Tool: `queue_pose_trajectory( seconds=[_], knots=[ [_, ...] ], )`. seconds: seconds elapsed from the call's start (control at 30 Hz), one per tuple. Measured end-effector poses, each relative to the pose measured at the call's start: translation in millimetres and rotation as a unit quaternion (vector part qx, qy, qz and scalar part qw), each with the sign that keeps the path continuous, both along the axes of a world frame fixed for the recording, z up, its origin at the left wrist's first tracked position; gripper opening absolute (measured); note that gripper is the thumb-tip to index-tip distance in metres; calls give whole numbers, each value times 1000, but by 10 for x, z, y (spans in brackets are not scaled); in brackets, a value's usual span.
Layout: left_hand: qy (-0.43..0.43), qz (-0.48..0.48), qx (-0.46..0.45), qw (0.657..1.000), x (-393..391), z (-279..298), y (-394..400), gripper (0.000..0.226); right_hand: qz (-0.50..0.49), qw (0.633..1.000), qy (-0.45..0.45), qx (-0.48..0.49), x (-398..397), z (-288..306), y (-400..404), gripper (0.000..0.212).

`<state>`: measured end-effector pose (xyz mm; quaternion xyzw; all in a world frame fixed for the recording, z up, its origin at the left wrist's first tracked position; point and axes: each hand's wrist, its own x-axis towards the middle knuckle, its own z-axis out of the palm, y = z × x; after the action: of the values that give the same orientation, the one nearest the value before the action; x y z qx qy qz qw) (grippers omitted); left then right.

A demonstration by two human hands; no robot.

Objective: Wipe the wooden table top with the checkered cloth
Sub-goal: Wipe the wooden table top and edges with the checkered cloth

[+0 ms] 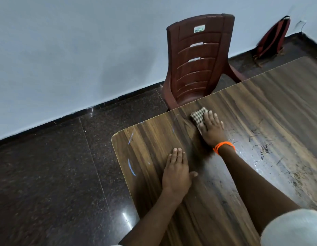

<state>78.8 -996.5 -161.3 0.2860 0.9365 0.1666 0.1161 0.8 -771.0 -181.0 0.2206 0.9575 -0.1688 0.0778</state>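
The wooden table top [260,107] fills the right half of the view, with dark scuffs and smears on its right part. A small checkered cloth [198,114] lies near the table's far edge. My right hand [211,129], with an orange band at the wrist, presses flat on the cloth with straight fingers and covers its near part. My left hand [177,172] rests flat on the wood closer to me, near the left edge, holding nothing.
A brown plastic chair [198,59] stands against the table's far edge. A red bag [272,39] leans on the wall at the back right. Dark polished floor [56,174] lies to the left, below a pale wall.
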Motion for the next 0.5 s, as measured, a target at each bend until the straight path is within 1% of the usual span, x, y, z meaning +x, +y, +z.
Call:
queue_pose_trajectory(
  seconds=[0.07, 0.13, 0.2, 0.27, 0.4, 0.47, 0.5],
  knots=[
    [-18, 1, -14, 1000, -10, 23, 32, 88, -46, 999, -8, -6, -310, 8, -50, 63],
    [-45, 6, -17, 999, -36, 61, 70, 89, -43, 999, -4, -10, -524, 37, -180, 64],
    [-60, 9, -20, 998, -59, 88, 92, 89, 11, 1000, -2, -4, -603, 54, -368, 63],
    [-65, 15, -16, 998, -56, 103, 78, 88, 89, 996, -3, 5, -502, 53, -556, 63],
    [-33, 39, -3, 999, 15, 157, -59, 81, 237, 971, -8, 4, 99, 88, -623, 69],
    [-33, 60, -2, 998, 82, 187, -173, 81, 268, 963, -21, 14, 355, 128, -478, 69],
    [-28, 70, 2, 997, 114, 199, -230, 81, 259, 965, -27, 20, 414, 147, -395, 68]
  ],
)
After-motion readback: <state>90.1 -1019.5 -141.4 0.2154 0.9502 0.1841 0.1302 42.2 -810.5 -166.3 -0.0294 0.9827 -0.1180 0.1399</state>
